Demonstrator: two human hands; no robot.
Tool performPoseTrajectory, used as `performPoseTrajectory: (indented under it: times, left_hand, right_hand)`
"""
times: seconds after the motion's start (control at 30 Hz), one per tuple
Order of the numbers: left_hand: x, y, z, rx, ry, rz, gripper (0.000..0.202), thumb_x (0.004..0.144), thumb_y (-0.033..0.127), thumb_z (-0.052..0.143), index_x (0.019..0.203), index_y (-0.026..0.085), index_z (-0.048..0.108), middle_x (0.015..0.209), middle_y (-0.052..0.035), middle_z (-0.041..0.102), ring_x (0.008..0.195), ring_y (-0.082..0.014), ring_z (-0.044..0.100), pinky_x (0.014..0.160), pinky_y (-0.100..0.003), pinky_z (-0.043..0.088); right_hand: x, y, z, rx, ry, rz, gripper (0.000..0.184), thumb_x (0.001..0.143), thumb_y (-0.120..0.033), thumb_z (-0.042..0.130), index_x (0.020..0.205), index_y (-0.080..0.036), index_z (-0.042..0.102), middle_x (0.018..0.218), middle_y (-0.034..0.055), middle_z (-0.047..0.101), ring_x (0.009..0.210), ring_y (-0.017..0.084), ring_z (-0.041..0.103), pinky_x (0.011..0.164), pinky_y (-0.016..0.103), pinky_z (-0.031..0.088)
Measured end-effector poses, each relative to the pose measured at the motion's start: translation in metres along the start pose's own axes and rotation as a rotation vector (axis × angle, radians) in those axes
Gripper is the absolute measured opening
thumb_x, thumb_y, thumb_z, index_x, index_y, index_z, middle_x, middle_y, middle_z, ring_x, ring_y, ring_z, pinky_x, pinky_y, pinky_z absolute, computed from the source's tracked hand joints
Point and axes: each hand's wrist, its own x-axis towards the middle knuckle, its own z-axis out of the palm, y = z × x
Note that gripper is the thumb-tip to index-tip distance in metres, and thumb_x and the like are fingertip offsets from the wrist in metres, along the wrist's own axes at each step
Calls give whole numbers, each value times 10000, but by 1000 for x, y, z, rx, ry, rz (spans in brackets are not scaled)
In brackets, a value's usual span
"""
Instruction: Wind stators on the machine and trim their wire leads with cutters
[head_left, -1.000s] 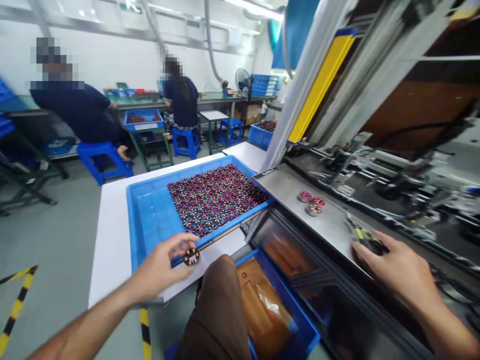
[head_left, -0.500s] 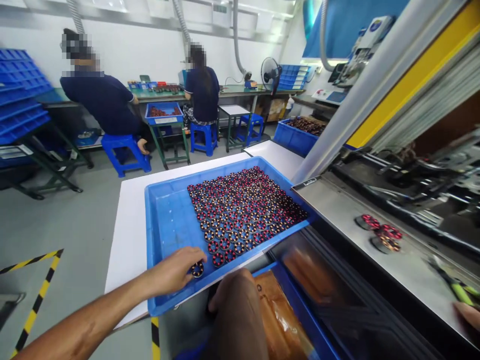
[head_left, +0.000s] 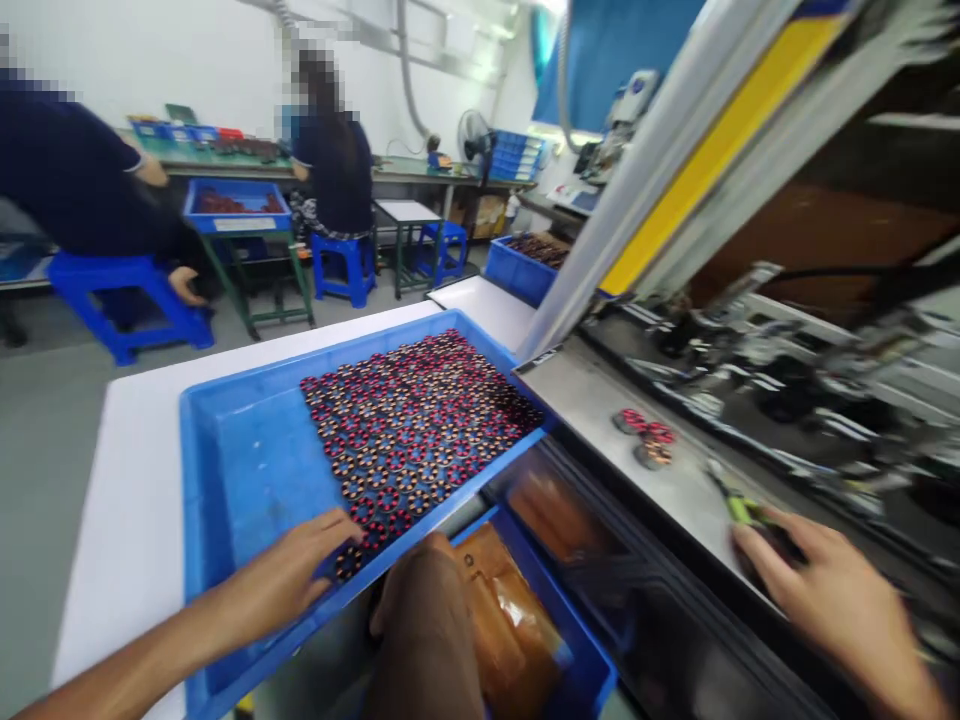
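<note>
A blue tray (head_left: 225, 430) on a white table holds several round red-and-copper wound parts (head_left: 412, 420) laid in rows. My left hand (head_left: 289, 575) lies in the tray's near corner with its fingers stretched out, fingertips touching the nearest part (head_left: 346, 562). My right hand (head_left: 832, 600), somewhat blurred, rests on the steel shelf (head_left: 585, 390) of the machine, its thumb and fingers closed round the dark end of a green-handled tool (head_left: 739, 510). Three loose round parts (head_left: 646, 440) sit on the shelf beyond that hand.
My knee in brown trousers (head_left: 427, 630) is under the tray beside a lower blue bin (head_left: 592, 680) with brown packets. The machine frame with a yellow bar (head_left: 697, 150) rises at right. Two people sit on blue stools (head_left: 120, 290) at benches behind.
My left hand has carried a round part from the tray's edge into the tray and set it down at the near end of the rows. The camera swung left and back.
</note>
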Motion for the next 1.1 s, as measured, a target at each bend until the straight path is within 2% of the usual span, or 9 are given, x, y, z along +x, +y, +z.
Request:
performPoseTrajectory:
  times: [0.07, 0.13, 0.23, 0.3, 0.43, 0.53, 0.67, 0.9, 1.1]
  left_hand:
    - [16, -2, -12, 58, 107, 98, 495, 676, 77, 617, 1127, 275, 665, 1155, -63, 723, 1075, -287, 677, 957, -414, 529]
    - [50, 11, -29, 80, 129, 148, 409, 701, 132, 642, 1085, 265, 690, 1093, -70, 743, 1049, -299, 682, 940, -421, 529]
    - [121, 62, -50, 30, 75, 198, 311, 740, 252, 664, 1050, 249, 694, 1115, -78, 726, 1083, -303, 652, 994, -439, 467]
    - [165, 105, -49, -8, 89, 258, 288, 755, 293, 657, 1036, 239, 686, 1130, -80, 715, 1092, -296, 638, 1025, -437, 428]
    - [228, 181, -8, -64, 113, 365, 178, 739, 212, 631, 912, 224, 674, 925, -52, 731, 949, -267, 676, 924, -395, 486]
    - [263, 215, 36, -95, 121, 368, 246, 745, 162, 660, 988, 200, 646, 891, -50, 715, 922, -253, 689, 889, -394, 512]
    - [300, 234, 67, -134, 45, 319, 267, 901, 269, 611, 1137, 146, 600, 1043, -67, 683, 934, -213, 673, 878, -445, 529]
    - [330, 238, 78, -364, -214, 226, 341, 916, 285, 605, 1232, 164, 566, 1188, -91, 637, 961, -210, 663, 805, -412, 575]
    - [322, 242, 64, -522, -65, 184, 332, 917, 299, 600, 1220, 164, 573, 1191, -91, 629, 981, -219, 651, 821, -428, 565]
  right_hand:
    - [-3, -1, -2, -39, -31, 23, 371, 833, -349, 579, 1057, -73, 686, 1146, 259, 665, 1082, 358, 595, 973, 464, 449]
    - [-7, -4, -5, -59, -31, 28, 385, 848, -344, 557, 1098, -73, 669, 1166, 213, 666, 1101, 322, 588, 1000, 428, 437]
    - [-15, -11, -10, -81, -25, 44, 336, 899, -301, 547, 1137, -82, 640, 1179, 166, 654, 1118, 264, 583, 1013, 406, 428]
    - [-22, -15, -15, -96, -14, 61, 283, 920, -311, 581, 1134, -131, 624, 1184, 109, 643, 1122, 244, 586, 993, 449, 443]
    - [-37, -20, -27, -108, 19, 83, 258, 936, -365, 589, 1081, -157, 632, 1129, 73, 649, 1059, 224, 612, 930, 447, 494]
    - [-44, -18, -30, -89, 50, 106, 244, 925, -372, 606, 1027, -154, 647, 1090, 66, 661, 1038, 217, 621, 915, 435, 504]
    - [-48, -17, -27, -21, 79, 144, 255, 907, -380, 630, 1010, -148, 651, 1102, 70, 659, 1060, 228, 614, 931, 452, 495]
    - [-48, -13, -25, 91, 40, 134, 290, 919, -367, 617, 1116, -153, 624, 1211, 85, 616, 1129, 253, 584, 963, 489, 479]
    - [-46, -14, -27, 215, 60, 106, 290, 922, -346, 617, 1141, -156, 615, 1237, 87, 605, 1140, 257, 579, 976, 502, 470]
